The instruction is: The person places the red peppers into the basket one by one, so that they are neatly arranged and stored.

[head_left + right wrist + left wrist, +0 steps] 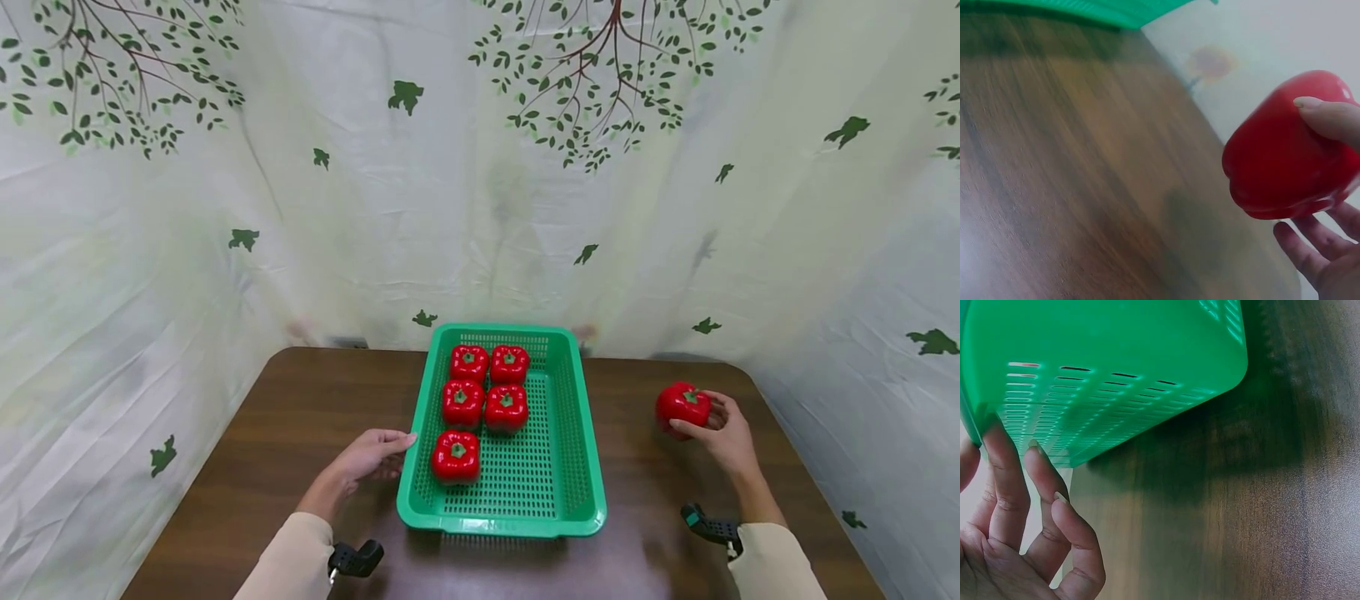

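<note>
**Loose pepper in your right hand, basket steadied by your left**

Your right hand (726, 433) holds a glossy red plastic bell pepper (682, 405) with a green stem, off to the right of the green perforated plastic basket (581, 467) and well apart from it. In the right wrist view your thumb presses on the pepper's upper side while the other fingers (1310, 250) spread beneath it, cupping it, with the dark wooden table (300, 400) showing below it. Your left hand (371, 454) lies on the table at the basket's left wall; its fingers are nearly straight and close together, and in the left wrist view the fingertips (1004, 447) touch the green wall without curling round it.

Five matching red peppers already sit in the basket: two pairs in the far half (487, 383) and a single one (455, 457) on the left of the next row. The bare mesh just right of that single pepper looks like the natural slot. To do this well, keep your left fingertips against the wall so the light basket cannot slide, carry the pepper over the right rim rather than against it, and set it down stem upward, just beside its neighbour. The smooth skin may slip, so keep the thumb firm until it rests.

No brand, label or writing can be read anywhere; the white curtain (480, 208) behind carries only printed green leaves and branches.
</note>
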`<action>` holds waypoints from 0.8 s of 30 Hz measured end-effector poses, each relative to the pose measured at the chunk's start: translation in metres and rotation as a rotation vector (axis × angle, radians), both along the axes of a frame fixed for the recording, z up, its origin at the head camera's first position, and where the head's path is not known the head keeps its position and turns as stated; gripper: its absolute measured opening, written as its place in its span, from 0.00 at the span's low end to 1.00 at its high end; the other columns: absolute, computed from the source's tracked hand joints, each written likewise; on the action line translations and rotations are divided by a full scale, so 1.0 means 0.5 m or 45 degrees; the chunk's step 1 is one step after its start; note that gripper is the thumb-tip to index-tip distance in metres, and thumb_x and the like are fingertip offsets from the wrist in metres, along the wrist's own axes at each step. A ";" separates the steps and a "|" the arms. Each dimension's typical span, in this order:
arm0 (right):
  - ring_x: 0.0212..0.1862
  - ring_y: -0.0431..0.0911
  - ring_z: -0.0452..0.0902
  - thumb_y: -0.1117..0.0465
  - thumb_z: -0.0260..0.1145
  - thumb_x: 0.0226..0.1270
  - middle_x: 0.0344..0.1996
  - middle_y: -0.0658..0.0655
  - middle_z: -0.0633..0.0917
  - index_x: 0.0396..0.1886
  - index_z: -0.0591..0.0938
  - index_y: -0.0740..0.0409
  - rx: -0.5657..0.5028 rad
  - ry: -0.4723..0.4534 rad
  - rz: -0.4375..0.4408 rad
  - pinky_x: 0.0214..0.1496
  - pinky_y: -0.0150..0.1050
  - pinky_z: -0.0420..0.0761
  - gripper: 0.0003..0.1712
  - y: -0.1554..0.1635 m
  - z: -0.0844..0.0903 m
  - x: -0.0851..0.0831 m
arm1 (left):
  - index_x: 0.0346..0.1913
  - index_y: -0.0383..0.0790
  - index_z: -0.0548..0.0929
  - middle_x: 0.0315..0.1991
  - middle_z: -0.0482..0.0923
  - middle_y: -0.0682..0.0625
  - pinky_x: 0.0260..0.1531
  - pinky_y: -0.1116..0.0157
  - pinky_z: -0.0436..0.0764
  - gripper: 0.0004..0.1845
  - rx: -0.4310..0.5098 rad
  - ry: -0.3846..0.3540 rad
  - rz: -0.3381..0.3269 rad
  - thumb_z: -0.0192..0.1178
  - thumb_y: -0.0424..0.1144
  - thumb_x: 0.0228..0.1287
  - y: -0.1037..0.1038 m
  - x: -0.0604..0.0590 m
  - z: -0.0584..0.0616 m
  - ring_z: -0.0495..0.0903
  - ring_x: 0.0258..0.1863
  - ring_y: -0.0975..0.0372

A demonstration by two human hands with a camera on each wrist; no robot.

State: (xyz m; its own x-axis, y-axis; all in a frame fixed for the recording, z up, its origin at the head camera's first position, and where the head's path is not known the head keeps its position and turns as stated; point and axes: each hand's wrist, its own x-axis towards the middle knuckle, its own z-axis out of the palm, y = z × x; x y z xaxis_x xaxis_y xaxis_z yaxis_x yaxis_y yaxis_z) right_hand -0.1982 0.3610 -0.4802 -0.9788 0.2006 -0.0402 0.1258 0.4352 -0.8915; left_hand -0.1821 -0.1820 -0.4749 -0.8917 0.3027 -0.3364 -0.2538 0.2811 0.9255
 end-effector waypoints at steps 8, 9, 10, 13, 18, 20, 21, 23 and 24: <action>0.64 0.67 0.60 0.54 0.73 0.59 0.67 0.72 0.61 0.72 0.52 0.63 -0.009 0.016 0.045 0.43 0.31 0.76 0.51 -0.013 0.019 0.017 | 0.50 0.30 0.81 0.32 0.84 0.50 0.41 0.58 0.79 0.23 0.024 -0.001 -0.002 0.56 0.50 0.69 -0.004 0.000 -0.003 0.81 0.32 0.59; 0.64 0.67 0.61 0.54 0.72 0.59 0.67 0.72 0.61 0.72 0.52 0.63 -0.004 0.017 0.057 0.44 0.31 0.77 0.50 -0.014 0.020 0.020 | 0.49 0.31 0.82 0.32 0.84 0.50 0.41 0.58 0.79 0.23 0.024 -0.004 0.001 0.56 0.51 0.69 -0.003 0.001 -0.003 0.81 0.32 0.59; 0.63 0.67 0.61 0.55 0.72 0.59 0.66 0.72 0.61 0.72 0.53 0.63 0.005 0.018 0.072 0.44 0.32 0.77 0.50 -0.015 0.022 0.023 | 0.49 0.31 0.82 0.32 0.84 0.50 0.41 0.58 0.79 0.23 0.023 -0.009 0.005 0.57 0.51 0.69 -0.003 0.002 -0.004 0.81 0.32 0.59; 0.62 0.66 0.63 0.56 0.72 0.60 0.65 0.72 0.62 0.71 0.54 0.64 0.014 0.017 0.120 0.44 0.32 0.77 0.48 -0.018 0.027 0.031 | 0.48 0.32 0.82 0.32 0.84 0.50 0.42 0.57 0.79 0.23 0.022 -0.020 0.007 0.57 0.52 0.68 -0.001 0.005 -0.004 0.81 0.32 0.58; 0.61 0.66 0.64 0.57 0.72 0.60 0.64 0.71 0.65 0.70 0.56 0.64 0.010 0.033 0.175 0.43 0.28 0.76 0.46 -0.026 0.034 0.038 | 0.49 0.31 0.82 0.32 0.84 0.50 0.41 0.58 0.79 0.24 0.030 -0.020 0.005 0.57 0.52 0.68 -0.002 0.003 -0.003 0.81 0.32 0.58; 0.61 0.65 0.65 0.57 0.72 0.59 0.63 0.71 0.65 0.69 0.57 0.64 0.007 0.041 0.182 0.43 0.28 0.76 0.46 -0.030 0.036 0.040 | 0.49 0.31 0.82 0.32 0.83 0.50 0.40 0.59 0.79 0.24 0.033 -0.017 0.000 0.57 0.51 0.69 -0.003 0.001 -0.003 0.81 0.32 0.59; 0.61 0.65 0.65 0.57 0.72 0.59 0.63 0.71 0.65 0.69 0.57 0.63 0.006 0.044 0.186 0.43 0.28 0.76 0.46 -0.032 0.037 0.041 | 0.49 0.31 0.81 0.31 0.83 0.50 0.40 0.59 0.79 0.24 0.033 -0.016 -0.001 0.57 0.51 0.69 -0.003 0.000 -0.004 0.81 0.32 0.58; 0.61 0.65 0.64 0.57 0.72 0.59 0.64 0.71 0.65 0.70 0.57 0.63 0.001 0.049 0.190 0.43 0.29 0.76 0.46 -0.038 0.040 0.045 | 0.49 0.31 0.82 0.31 0.82 0.50 0.40 0.60 0.79 0.23 0.033 -0.019 0.001 0.57 0.51 0.68 -0.004 -0.001 -0.004 0.80 0.32 0.58; 0.61 0.65 0.64 0.57 0.72 0.59 0.64 0.71 0.65 0.70 0.57 0.63 -0.005 0.049 0.192 0.43 0.29 0.76 0.46 -0.041 0.040 0.048 | 0.48 0.31 0.82 0.31 0.82 0.50 0.40 0.60 0.79 0.23 0.035 -0.022 0.003 0.57 0.52 0.68 -0.004 -0.002 -0.005 0.80 0.32 0.58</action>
State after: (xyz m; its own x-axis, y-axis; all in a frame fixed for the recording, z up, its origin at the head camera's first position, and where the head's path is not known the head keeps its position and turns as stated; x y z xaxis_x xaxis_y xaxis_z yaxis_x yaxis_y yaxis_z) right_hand -0.1744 0.3406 -0.4600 -0.9987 0.0511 -0.0026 0.0250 0.4428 -0.8963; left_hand -0.1831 -0.1839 -0.4773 -0.8867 0.3098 -0.3431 -0.2703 0.2547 0.9285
